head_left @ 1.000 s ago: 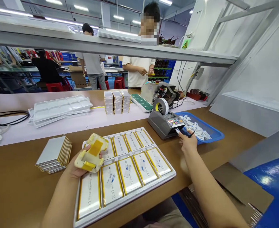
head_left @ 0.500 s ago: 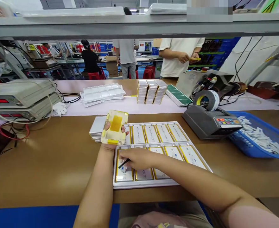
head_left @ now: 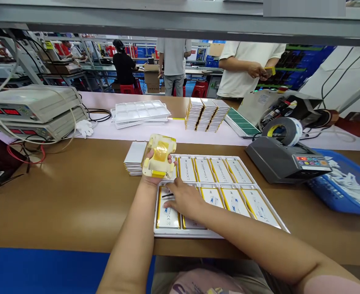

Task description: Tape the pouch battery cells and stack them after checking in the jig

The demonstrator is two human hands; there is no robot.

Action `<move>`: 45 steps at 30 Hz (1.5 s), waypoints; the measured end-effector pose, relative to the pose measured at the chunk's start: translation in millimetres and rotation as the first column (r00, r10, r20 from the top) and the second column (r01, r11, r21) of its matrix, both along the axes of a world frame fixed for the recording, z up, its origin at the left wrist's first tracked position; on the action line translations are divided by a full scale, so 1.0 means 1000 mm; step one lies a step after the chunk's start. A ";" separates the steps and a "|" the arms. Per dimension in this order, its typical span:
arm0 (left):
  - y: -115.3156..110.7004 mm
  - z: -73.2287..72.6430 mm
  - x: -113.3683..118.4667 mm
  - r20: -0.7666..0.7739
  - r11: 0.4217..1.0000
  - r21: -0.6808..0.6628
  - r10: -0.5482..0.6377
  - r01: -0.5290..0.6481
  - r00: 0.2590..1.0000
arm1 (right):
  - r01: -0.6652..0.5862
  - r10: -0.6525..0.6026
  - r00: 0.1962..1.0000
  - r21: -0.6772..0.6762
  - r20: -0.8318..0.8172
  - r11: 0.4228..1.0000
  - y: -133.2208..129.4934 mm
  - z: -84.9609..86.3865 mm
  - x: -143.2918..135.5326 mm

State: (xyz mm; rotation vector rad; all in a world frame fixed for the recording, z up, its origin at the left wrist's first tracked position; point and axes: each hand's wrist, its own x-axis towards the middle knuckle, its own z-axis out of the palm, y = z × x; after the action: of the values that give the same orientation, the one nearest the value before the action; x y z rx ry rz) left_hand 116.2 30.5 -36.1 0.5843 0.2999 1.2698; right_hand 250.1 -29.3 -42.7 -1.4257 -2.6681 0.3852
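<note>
The right hand (head_left: 186, 200) pinches a slim black stick (head_left: 167, 195) over a flat white pouch cell (head_left: 168, 219) in a white plastic tray (head_left: 192, 234); just beyond, the left hand (head_left: 150, 178) grasps a cream plastic holder with a yellow patch (head_left: 159, 157); right of both hands sits a grey tape dispenser (head_left: 278, 159).

Passable at left, across the brown tabletop (head_left: 75, 204), between the stacked instruments (head_left: 32, 108) and left forearm (head_left: 132, 232). Obstructed above the tray (head_left: 192, 233) by the right forearm (head_left: 244, 228), slanting across its near side. Restricted beyond its far-left corner by a cell stack (head_left: 135, 157). Narrow between tray and tape dispenser (head_left: 278, 161). Blocked farther right by dispenser and blue basket (head_left: 333, 200). Limited overhead by a shelf beam (head_left: 180, 22).
</note>
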 end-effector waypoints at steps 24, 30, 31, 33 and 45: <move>0.012 -0.008 0.006 -0.129 0.995 -0.097 -0.039 0.027 0.991 | 0.433 -0.435 0.896 -0.045 -0.092 0.900 -0.008 -0.010 0.122; 0.014 -0.006 0.007 -0.183 0.984 -0.176 -0.030 -0.003 0.983 | 0.410 -0.419 0.903 -0.094 -0.100 0.907 -0.007 -0.014 0.125; 0.014 -0.005 0.007 -0.192 0.984 -0.179 -0.023 -0.012 0.981 | 0.431 -0.438 0.888 -0.079 -0.141 0.899 -0.003 -0.014 0.130; 0.014 -0.003 0.007 -0.220 0.982 -0.189 -0.015 -0.028 0.975 | 0.510 -0.505 0.830 -0.042 -0.235 0.859 0.006 -0.013 0.146; 0.012 0.007 0.013 -0.234 0.983 -0.181 -0.065 0.022 0.970 | 0.383 -0.396 0.915 -0.146 -0.072 0.912 -0.019 -0.013 0.184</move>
State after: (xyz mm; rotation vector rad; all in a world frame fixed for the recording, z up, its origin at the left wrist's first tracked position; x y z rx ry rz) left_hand 128.8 43.0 -29.3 0.5881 0.5915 1.1176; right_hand 433.6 -48.4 -55.2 -1.8709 -2.2377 0.5785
